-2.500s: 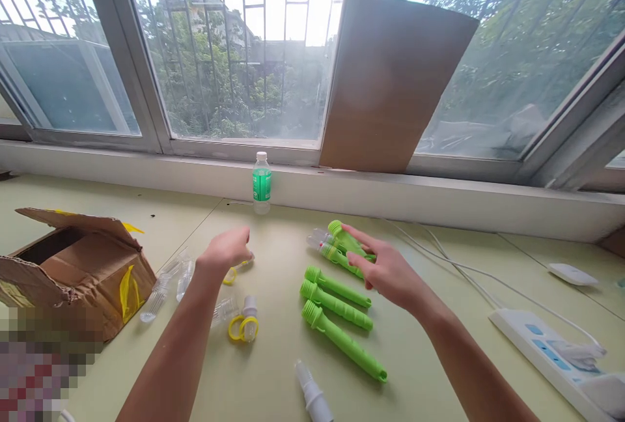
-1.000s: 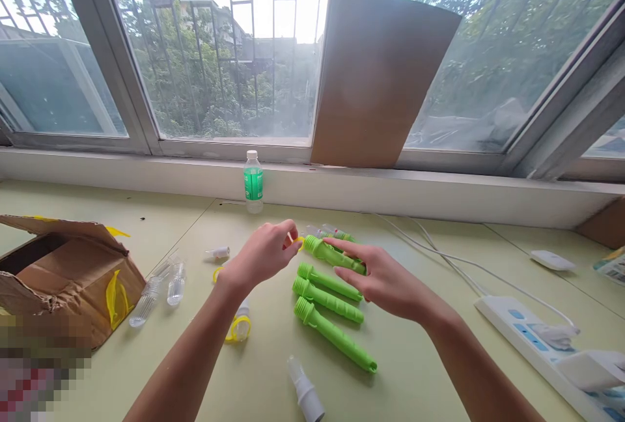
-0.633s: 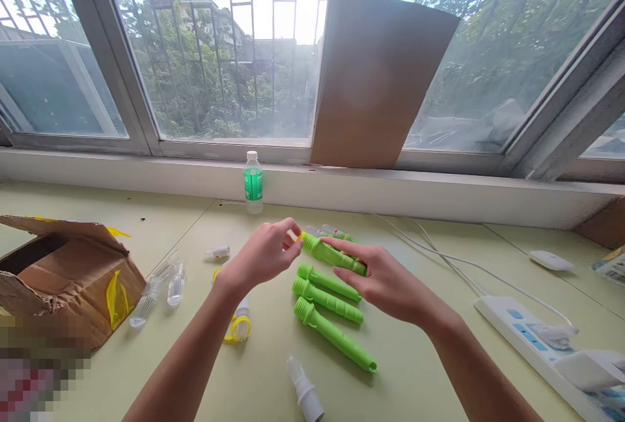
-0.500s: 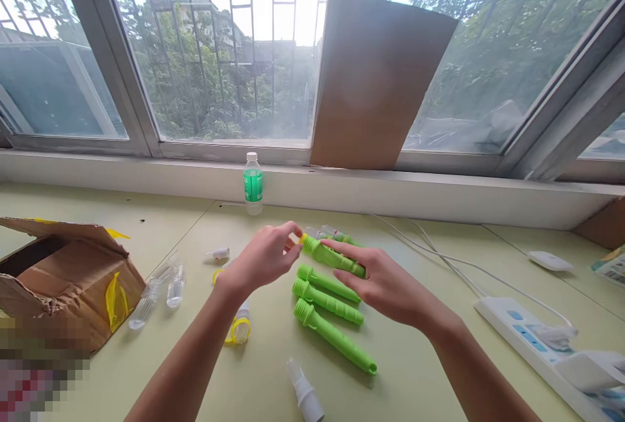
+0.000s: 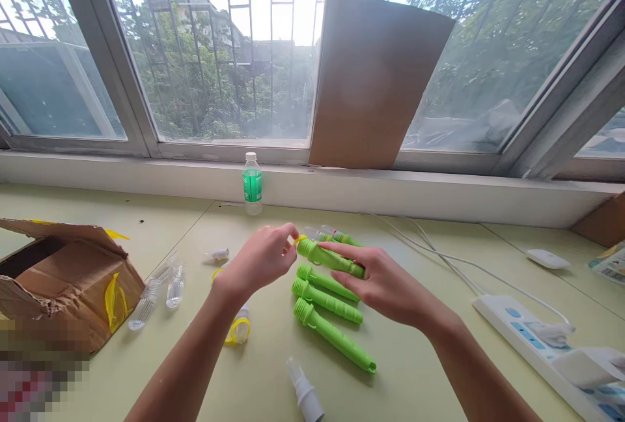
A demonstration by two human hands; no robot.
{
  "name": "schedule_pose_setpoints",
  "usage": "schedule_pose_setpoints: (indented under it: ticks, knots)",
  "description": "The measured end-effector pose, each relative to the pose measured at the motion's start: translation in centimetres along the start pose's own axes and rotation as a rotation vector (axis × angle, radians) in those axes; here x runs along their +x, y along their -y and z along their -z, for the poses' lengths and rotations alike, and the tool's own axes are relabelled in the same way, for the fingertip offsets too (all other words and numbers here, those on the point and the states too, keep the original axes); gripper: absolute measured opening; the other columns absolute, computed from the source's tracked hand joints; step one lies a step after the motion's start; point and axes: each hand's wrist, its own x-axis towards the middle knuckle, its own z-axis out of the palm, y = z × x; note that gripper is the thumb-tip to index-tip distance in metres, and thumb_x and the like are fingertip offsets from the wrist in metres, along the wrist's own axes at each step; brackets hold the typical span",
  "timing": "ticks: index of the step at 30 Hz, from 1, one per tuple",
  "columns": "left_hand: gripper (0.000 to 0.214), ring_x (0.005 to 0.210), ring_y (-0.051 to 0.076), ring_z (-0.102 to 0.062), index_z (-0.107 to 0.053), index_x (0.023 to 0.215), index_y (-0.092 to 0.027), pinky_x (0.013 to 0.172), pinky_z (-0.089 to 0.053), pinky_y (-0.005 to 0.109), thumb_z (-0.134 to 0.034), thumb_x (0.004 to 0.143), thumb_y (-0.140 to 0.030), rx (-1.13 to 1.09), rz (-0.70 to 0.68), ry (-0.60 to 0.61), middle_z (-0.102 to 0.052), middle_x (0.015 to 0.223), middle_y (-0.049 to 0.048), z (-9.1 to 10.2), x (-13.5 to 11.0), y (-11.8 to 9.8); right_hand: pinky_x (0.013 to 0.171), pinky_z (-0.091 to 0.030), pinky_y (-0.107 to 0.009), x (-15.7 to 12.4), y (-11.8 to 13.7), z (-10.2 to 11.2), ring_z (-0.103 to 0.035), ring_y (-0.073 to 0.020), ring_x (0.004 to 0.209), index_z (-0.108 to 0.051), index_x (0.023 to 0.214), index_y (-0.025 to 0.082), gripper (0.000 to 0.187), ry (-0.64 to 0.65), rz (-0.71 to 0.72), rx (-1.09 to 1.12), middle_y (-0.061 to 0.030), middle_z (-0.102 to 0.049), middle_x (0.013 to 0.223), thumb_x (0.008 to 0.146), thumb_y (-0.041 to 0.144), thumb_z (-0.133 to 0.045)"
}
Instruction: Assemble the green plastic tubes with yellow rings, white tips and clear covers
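Observation:
My right hand (image 5: 385,282) is closed round a green plastic handle (image 5: 319,255), whose threaded end points left. My left hand (image 5: 261,259) pinches a yellow ring (image 5: 300,238) at that threaded end. Whether the ring sits on the thread or only touches it, I cannot tell. Below lie three more handles side by side: an upper green handle (image 5: 325,281), a middle green handle (image 5: 327,302) and a lower green handle (image 5: 336,337). Behind my right hand are green pieces with clear tips (image 5: 336,234), partly hidden.
Left of my arm lie clear ribbed tubes (image 5: 176,285) beside an open cardboard box (image 5: 97,272). A white piece with a clear tip (image 5: 307,393) lies in front, another yellow ring (image 5: 240,331) nearby. A bottle (image 5: 252,184) stands at the back, a power strip (image 5: 527,337) at right.
The left fingers and the yellow ring have shifted slightly left at the handle's end, and more of the ring shows. The right hand keeps its hold; the loose pieces lie as before.

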Motion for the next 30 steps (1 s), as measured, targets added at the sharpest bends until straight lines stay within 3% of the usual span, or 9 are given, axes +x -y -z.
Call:
schedule_pose_setpoints:
  ticks: [9, 18, 21, 24, 26, 30]
  knots:
    - [0.015, 0.094, 0.021, -0.066, -0.059, 0.094, -0.023, 0.077, -0.053, 0.030, -0.051, 0.085, -0.031, -0.153, -0.068, -0.037, -0.070, 0.104, 0.0036, 0.01, 0.15, -0.11, 0.057, -0.048, -0.026, 0.02, -0.18, 0.00, -0.056, -0.0145, 0.054, -0.054, 0.131, 0.031, 0.047, -0.066, 0.016, 0.050, 0.0000, -0.073, 0.094, 0.084, 0.029, -0.050]
    - [0.022, 0.084, 0.020, -0.069, -0.053, 0.104, -0.022, 0.066, -0.055, 0.028, -0.055, 0.083, -0.032, -0.343, 0.017, 0.020, -0.072, 0.100, 0.0070, 0.33, 0.25, -0.09, 0.052, -0.043, -0.023, 0.06, -0.41, -0.13, -0.047, -0.0108, 0.047, -0.054, 0.130, 0.033, 0.048, -0.085, 0.036, -0.041, 0.0037, -0.072, 0.081, 0.084, 0.022, -0.050]
    - [0.023, 0.086, 0.021, -0.070, -0.052, 0.101, -0.022, 0.064, -0.054, 0.027, -0.058, 0.082, -0.034, -0.409, 0.053, -0.009, -0.073, 0.098, 0.0073, 0.52, 0.30, -0.07, 0.056, -0.045, -0.024, 0.08, -0.56, -0.27, -0.050, -0.0110, 0.049, -0.054, 0.131, 0.033, 0.050, -0.136, 0.056, -0.074, 0.0027, -0.073, 0.089, 0.083, 0.020, -0.051]
    - [0.024, 0.093, 0.023, -0.068, -0.053, 0.096, -0.021, 0.066, -0.055, 0.027, -0.061, 0.080, -0.036, -0.481, 0.072, 0.027, -0.072, 0.098, 0.0082, 0.52, 0.34, 0.09, 0.057, -0.046, -0.025, 0.05, -0.56, -0.37, -0.054, -0.0129, 0.050, -0.053, 0.131, 0.034, 0.051, -0.146, 0.068, -0.149, 0.0038, -0.073, 0.081, 0.084, 0.018, -0.050]
    - [0.024, 0.098, 0.023, -0.067, -0.054, 0.095, -0.020, 0.070, -0.055, 0.029, -0.063, 0.079, -0.036, -0.522, 0.068, 0.056, -0.071, 0.102, 0.0092, 0.35, 0.39, 0.24, 0.058, -0.047, -0.026, 0.05, -0.51, -0.44, -0.060, -0.0158, 0.057, -0.053, 0.131, 0.034, 0.051, -0.159, 0.079, -0.204, 0.0035, -0.074, 0.082, 0.083, 0.016, -0.049]
    - [0.027, 0.098, 0.024, -0.067, -0.055, 0.094, -0.019, 0.075, -0.056, 0.033, -0.066, 0.077, -0.036, -0.572, 0.064, 0.031, -0.069, 0.107, 0.0114, -0.12, 0.57, 0.51, 0.066, -0.051, -0.028, 0.08, -0.50, -0.64, -0.068, -0.0211, 0.086, -0.052, 0.131, 0.036, 0.055, -0.205, 0.118, -0.255, 0.0032, -0.072, 0.108, 0.082, 0.012, -0.051]
